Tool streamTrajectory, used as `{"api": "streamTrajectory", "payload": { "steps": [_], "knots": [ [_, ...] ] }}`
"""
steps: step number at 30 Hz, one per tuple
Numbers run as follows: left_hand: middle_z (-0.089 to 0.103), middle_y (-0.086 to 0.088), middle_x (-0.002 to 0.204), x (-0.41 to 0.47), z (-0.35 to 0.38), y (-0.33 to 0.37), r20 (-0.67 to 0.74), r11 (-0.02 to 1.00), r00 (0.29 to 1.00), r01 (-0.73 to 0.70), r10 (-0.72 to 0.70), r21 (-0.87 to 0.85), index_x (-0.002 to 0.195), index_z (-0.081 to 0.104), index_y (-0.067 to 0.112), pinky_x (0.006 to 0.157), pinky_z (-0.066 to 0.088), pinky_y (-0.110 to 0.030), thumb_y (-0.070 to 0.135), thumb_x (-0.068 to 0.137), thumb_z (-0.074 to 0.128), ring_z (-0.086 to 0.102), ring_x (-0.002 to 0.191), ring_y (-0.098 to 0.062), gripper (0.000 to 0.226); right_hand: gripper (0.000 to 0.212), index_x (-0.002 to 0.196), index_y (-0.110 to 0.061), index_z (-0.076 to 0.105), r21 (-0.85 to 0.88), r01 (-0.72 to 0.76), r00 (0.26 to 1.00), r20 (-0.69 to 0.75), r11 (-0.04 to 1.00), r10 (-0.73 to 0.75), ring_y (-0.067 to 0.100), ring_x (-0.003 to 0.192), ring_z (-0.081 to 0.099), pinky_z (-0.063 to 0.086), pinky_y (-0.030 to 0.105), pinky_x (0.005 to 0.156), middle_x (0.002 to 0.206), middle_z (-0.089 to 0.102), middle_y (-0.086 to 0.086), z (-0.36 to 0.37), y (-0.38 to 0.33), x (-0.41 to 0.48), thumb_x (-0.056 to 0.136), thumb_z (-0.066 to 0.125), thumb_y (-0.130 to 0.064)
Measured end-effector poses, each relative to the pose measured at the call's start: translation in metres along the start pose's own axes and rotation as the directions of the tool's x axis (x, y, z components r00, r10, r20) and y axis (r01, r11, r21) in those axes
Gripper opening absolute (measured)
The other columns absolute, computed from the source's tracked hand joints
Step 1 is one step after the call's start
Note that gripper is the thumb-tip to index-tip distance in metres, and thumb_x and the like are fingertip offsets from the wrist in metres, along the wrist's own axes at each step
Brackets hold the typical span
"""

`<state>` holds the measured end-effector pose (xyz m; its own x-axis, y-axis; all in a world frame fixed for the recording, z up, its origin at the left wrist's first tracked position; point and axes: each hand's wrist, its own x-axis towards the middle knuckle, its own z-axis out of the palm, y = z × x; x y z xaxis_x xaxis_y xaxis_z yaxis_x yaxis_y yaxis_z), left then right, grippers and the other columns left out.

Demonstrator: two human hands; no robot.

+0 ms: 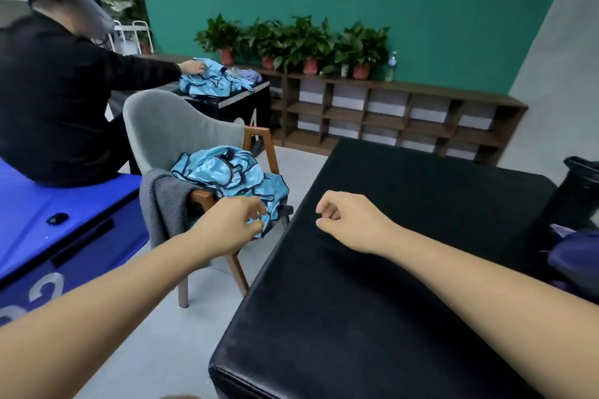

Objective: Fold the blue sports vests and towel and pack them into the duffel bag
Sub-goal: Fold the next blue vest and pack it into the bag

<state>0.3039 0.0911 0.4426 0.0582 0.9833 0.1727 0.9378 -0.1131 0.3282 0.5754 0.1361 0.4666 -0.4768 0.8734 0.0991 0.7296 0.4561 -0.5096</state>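
On the chair (168, 126) left of the black desk (405, 269), the blue vests (227, 175) lie in a crumpled heap on the seat, with the grey towel (165, 201) draped over the near armrest just beside them. My left hand (233, 223) reaches to the heap's front edge, fingers curled against the fabric; whether they already pinch it cannot be told. My right hand (350, 220) hovers above the desk, loosely curled and holding nothing. A dark blue bag (573, 256) sits at the desk's right edge.
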Motion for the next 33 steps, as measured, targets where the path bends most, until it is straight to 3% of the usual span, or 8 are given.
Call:
{"api": "streamTrajectory", "payload": {
  "steps": [8,15,22,25,27,29,32,33],
  "knots": [
    [0.059,0.001,0.115,0.055,-0.005,-0.136,-0.153,0.964,0.981,0.148,-0.116,0.221,0.122,0.064,0.029,0.084,0.047,-0.045,0.027,0.088,0.067,0.058,0.114,-0.031,0.034,0.011,0.105,-0.023,0.068,0.065,-0.052,0.996,0.073,0.997,0.047,0.016,0.089,0.067,0.057,0.034,0.081,0.094,0.071,-0.005,0.097,-0.051,0.134,0.096,0.067,-0.03],
    [0.056,0.009,0.121,0.078,0.008,-0.201,-0.035,0.956,0.994,0.108,-0.102,0.275,0.128,0.063,0.046,0.104,0.039,-0.051,0.052,0.084,0.073,0.052,0.121,-0.026,0.045,0.019,0.117,-0.019,0.066,0.097,-0.093,0.994,0.064,0.991,0.087,0.018,0.08,0.061,0.043,0.02,0.054,0.099,0.071,0.002,0.149,-0.083,0.227,0.102,0.064,-0.031],
    [0.052,0.009,0.122,0.077,0.031,-0.218,-0.117,0.937,0.993,0.072,-0.034,0.341,0.13,0.059,0.042,0.11,0.033,-0.057,0.062,0.099,0.058,0.046,0.122,-0.025,0.038,0.036,0.141,-0.02,0.06,0.062,-0.049,0.998,0.035,0.997,0.047,0.023,0.101,0.063,0.048,0.033,0.085,0.121,0.066,0.005,0.195,-0.099,0.287,0.106,0.061,-0.025],
    [0.051,0.009,0.123,0.067,0.03,-0.223,-0.115,0.94,0.993,0.047,-0.008,0.338,0.132,0.058,0.043,0.109,0.032,-0.057,0.064,0.099,0.055,0.046,0.121,-0.024,0.039,0.045,0.149,-0.029,0.056,-0.064,-0.01,0.998,0.06,0.998,0.014,0.032,0.126,0.06,0.051,0.043,0.105,0.147,0.054,0.01,0.212,-0.103,0.292,0.105,0.062,-0.023],
    [0.051,0.009,0.122,0.055,0.03,-0.225,-0.116,0.942,0.993,0.038,0.001,0.334,0.131,0.058,0.044,0.109,0.032,-0.057,0.066,0.099,0.054,0.045,0.121,-0.024,0.04,0.052,0.151,-0.035,0.053,-0.185,0.021,0.995,0.105,0.983,-0.001,0.035,0.131,0.055,0.05,0.048,0.108,0.148,0.049,0.011,0.222,-0.104,0.291,0.103,0.065,-0.022],
    [0.051,0.01,0.121,0.042,0.029,-0.225,-0.121,0.948,0.993,0.037,0.001,0.316,0.129,0.059,0.044,0.111,0.031,-0.057,0.068,0.097,0.053,0.046,0.122,-0.024,0.04,0.047,0.145,-0.038,0.057,-0.291,0.056,0.99,0.137,0.955,-0.016,0.036,0.129,0.053,0.05,0.051,0.106,0.14,0.049,0.011,0.226,-0.11,0.282,0.101,0.067,-0.025],
    [0.052,0.01,0.121,0.019,0.027,-0.226,-0.123,0.953,0.992,0.039,-0.002,0.3,0.126,0.06,0.042,0.112,0.029,-0.054,0.068,0.097,0.053,0.046,0.122,-0.024,0.04,0.008,0.094,-0.033,0.064,-0.299,0.101,0.992,0.105,0.949,-0.072,0.035,0.108,0.057,0.052,0.046,0.093,0.113,0.054,0.008,0.229,-0.122,0.269,0.098,0.068,-0.027],
    [0.051,0.011,0.123,0.01,0.025,-0.225,-0.12,0.951,0.993,0.036,0.001,0.307,0.126,0.06,0.042,0.113,0.029,-0.054,0.069,0.097,0.052,0.045,0.123,-0.023,0.04,0.018,0.082,-0.029,0.058,-0.264,0.101,0.993,0.092,0.959,-0.079,0.034,0.1,0.059,0.053,0.045,0.089,0.105,0.056,0.006,0.229,-0.126,0.264,0.097,0.069,-0.027]
  ]
}}
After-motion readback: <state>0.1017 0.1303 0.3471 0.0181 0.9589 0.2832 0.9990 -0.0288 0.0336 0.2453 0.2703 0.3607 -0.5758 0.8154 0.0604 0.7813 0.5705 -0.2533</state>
